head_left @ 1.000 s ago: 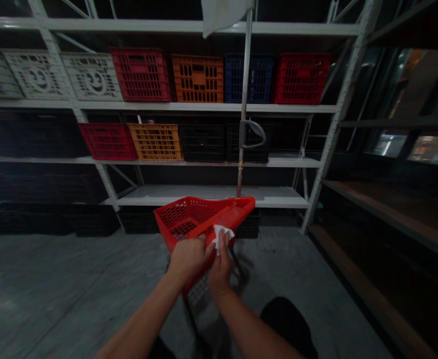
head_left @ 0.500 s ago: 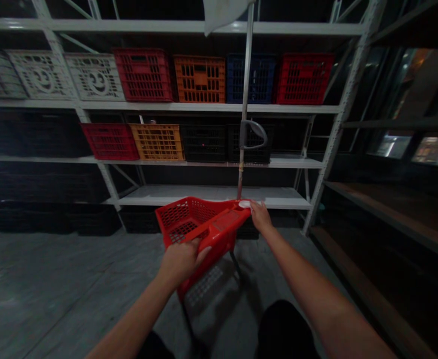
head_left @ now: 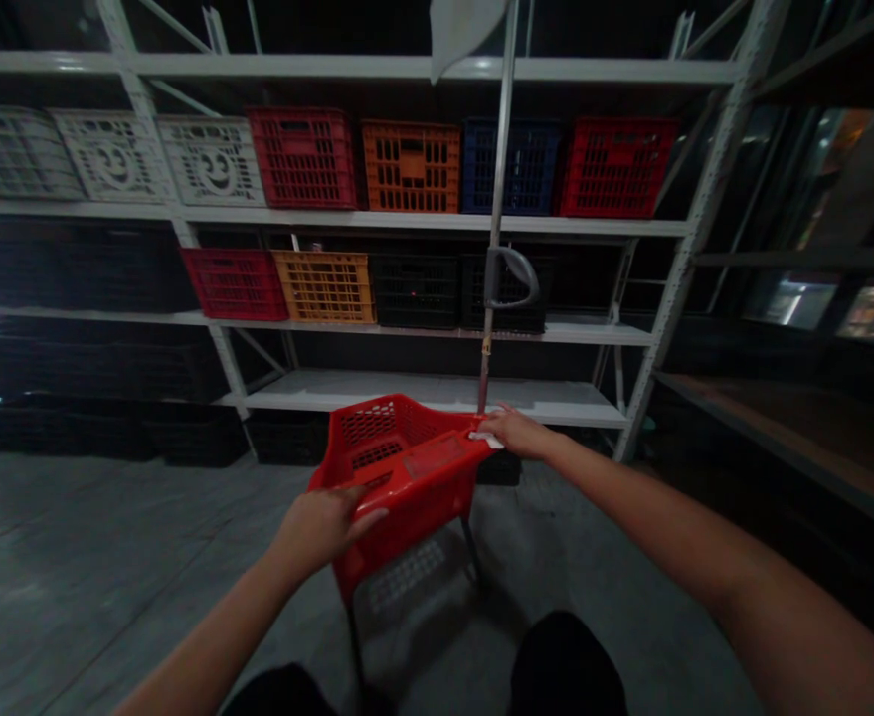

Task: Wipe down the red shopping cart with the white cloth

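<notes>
A red plastic shopping cart (head_left: 422,497) with a perforated basket and dark legs stands in front of me. My left hand (head_left: 324,527) grips the left end of its near rim, fingers over the top and thumb on the near side. At the right corner, my right hand (head_left: 515,430) presses a small white cloth (head_left: 487,439) against the rim. Most of the cloth is hidden under the fingers. A metal pole (head_left: 500,169) with a grey loop handle (head_left: 517,276) rises from the cart's right corner, a white panel (head_left: 462,30) at its top.
White metal shelving (head_left: 422,224) spans the back, holding a blue crate (head_left: 511,164), an orange crate (head_left: 411,167), a yellow crate (head_left: 324,286) and several others. Dark shelves (head_left: 794,418) line the right side. Grey concrete floor (head_left: 145,557) lies around the cart.
My left hand has shifted left along with the near-left end of the rim, as the cart has turned slightly. My right hand has slid the cloth a little nearer over the right corner.
</notes>
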Motion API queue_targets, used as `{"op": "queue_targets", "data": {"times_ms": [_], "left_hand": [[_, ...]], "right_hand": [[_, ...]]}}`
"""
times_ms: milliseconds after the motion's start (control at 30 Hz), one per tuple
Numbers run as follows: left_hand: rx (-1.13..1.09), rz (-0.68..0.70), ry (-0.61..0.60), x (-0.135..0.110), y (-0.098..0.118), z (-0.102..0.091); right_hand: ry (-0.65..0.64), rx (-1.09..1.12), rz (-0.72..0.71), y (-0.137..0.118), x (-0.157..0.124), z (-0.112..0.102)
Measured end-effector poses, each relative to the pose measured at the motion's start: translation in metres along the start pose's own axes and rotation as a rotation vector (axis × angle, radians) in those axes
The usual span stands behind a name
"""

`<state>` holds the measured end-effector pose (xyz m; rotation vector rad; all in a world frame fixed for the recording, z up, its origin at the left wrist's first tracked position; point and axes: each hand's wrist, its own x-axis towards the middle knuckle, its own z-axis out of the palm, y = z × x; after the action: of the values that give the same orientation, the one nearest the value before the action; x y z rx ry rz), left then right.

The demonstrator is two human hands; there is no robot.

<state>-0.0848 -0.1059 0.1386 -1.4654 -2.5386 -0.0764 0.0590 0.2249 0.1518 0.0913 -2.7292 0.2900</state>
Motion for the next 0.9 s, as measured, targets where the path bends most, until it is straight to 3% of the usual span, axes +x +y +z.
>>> {"op": "queue_targets", "data": {"times_ms": [67,167,233,300,400,500,633,700,800,900], "left_hand": [[-0.035,0.041,0.003,-0.002,-0.017,0.001],[-0.075,0.086,0.006,-0.002,-0.037,0.001],[-0.086,0.102,0.017,0.000,-0.045,0.002],[-0.089,0.125,0.031,0.001,-0.051,0.004],[-0.081,0.147,0.027,0.004,-0.054,0.006],[-0.090,0.141,0.031,0.006,-0.048,0.007],[-0.098,0.150,0.036,0.006,-0.033,0.005],[-0.095,0.180,0.034,0.005,-0.026,0.004],[-0.102,0.214,0.034,0.003,-0.022,0.003],[-0.112,0.226,0.025,0.001,-0.024,0.002]], "right_hand": [[-0.085,-0.066,-0.059,0.008,-0.004,-0.011],[-0.071,-0.176,-0.166,0.017,-0.004,-0.021],[0.036,-0.229,-0.153,0.021,-0.006,-0.022],[0.212,-0.234,-0.025,0.022,-0.012,-0.018],[0.458,-0.098,0.220,0.015,-0.025,0.003],[0.592,0.082,0.356,-0.011,-0.039,0.043],[0.786,0.186,0.337,-0.068,-0.053,0.102],[0.836,0.202,0.298,-0.088,-0.057,0.120],[0.935,0.215,0.326,-0.086,-0.055,0.122],[1.028,0.415,0.502,-0.049,-0.047,0.102]]}}
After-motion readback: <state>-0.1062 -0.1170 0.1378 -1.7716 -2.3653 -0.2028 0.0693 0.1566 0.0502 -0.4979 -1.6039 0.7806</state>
